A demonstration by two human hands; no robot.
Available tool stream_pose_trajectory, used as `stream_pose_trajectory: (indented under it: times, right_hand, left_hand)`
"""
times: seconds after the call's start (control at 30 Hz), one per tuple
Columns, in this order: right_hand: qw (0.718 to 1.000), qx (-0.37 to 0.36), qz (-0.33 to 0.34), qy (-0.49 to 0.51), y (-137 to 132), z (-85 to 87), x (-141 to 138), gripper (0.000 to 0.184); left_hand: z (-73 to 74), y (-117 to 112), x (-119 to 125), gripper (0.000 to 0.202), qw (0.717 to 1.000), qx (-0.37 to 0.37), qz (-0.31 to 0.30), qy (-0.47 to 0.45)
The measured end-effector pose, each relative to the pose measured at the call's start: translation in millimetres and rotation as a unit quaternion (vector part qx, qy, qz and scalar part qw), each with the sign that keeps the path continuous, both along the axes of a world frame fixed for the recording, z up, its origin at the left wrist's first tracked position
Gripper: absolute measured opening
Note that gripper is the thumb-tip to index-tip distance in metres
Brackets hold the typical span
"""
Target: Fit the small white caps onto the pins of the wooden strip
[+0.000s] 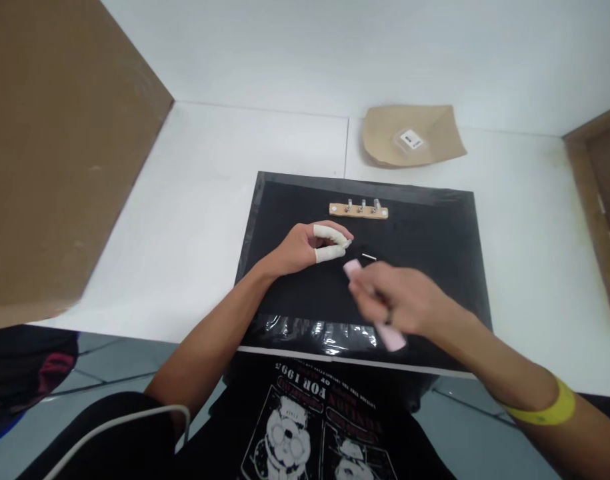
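Note:
White covers wrap the thumb and index finger of my left hand (302,250). Its fingertips pinch a small pale, translucent piece (349,244), too small to name surely. My right hand (405,297), blurred by motion, is closed around a pink nail file (352,268), whose ends stick out on both sides of the fist. The file's upper end is just below and right of the left fingertips, apart from them. Between the hands and slightly beyond lies a short thin metal rod (369,257). Farther back, a wooden strip (353,212) carries three small upright clear pieces on metal mounts.
A black mat (289,300) lies under everything on the white table (185,200). Behind it sits a brown paper tray (379,123) with a small clear labelled packet (409,139). Cardboard panels stand at the left (59,147) and right (592,227).

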State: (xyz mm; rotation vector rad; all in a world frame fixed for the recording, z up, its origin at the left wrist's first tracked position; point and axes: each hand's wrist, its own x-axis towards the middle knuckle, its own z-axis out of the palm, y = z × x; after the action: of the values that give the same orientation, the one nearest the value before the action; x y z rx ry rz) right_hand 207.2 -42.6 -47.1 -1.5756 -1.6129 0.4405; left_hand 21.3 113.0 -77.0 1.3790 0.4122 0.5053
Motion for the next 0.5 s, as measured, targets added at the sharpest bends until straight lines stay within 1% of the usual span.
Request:
stream_pose_trajectory:
  times: [0.1,0.17,0.23,0.3,0.33,0.37,0.43,0.5]
  right_hand:
    - [0.999,0.027,-0.029,-0.007,-3,1.4,-8,0.026]
    - [0.998,0.044,-0.034,-0.01,-3,3.3,-10,0.033]
    - [0.997,0.059,-0.04,-0.008,-1,4.4,-11,0.037]
    - [0.994,0.089,-0.07,0.001,3,4.0,-11,0.033]
    - [0.993,0.092,-0.075,0.009,4,3.2,-11,0.031]
    - [0.993,0.088,-0.073,0.017,6,2.1,-11,0.031]
    - [0.996,0.063,-0.054,0.034,7,-0.3,-10,0.04]
    - [0.997,0.037,-0.043,0.048,6,-2.3,-11,0.041]
  left_hand:
    - [1.3,2,-1,0.018,1.0,-0.015,-0.014,0.003]
    - [1.1,3,-1,0.02,1.0,-0.022,-0.016,0.005]
    - [-0.3,3,-1,0.022,1.0,-0.024,-0.011,0.006]
    - [-2.7,4,1,0.023,1.0,-0.027,-0.006,0.003]
    - [-4.1,4,1,0.022,0.999,-0.032,-0.003,0.0]
    - [-5.5,4,2,0.022,0.999,-0.037,0.002,-0.004]
    - [-7.3,5,2,0.021,0.999,-0.045,0.011,-0.008]
    - [-7.2,5,2,0.022,0.999,-0.045,0.016,-0.004]
